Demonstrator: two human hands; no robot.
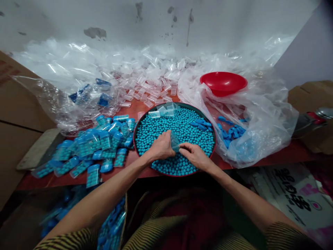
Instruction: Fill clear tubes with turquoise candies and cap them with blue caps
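Observation:
A wide round tub [213,144] full of small turquoise balls [179,166] is in front of me. Over it, my left hand [162,146] grips a small clear plastic box [174,140], tilted. My right hand [196,157] is at the box's right edge with thumb and fingers pinched together; what they hold, if anything, is too small to make out. Several empty clear boxes [162,111] lie on the balls at the tub's far side. A few blue caps [201,124] rest on the balls at the right.
Filled, blue-capped boxes [91,142] are heaped at the left of the red table [135,104]. Empty clear boxes [148,90] lie behind the tub. To the right are a plastic bag [260,139], loose blue caps [234,133] and a red bowl [223,83]. Cardboard [20,104] stands far left.

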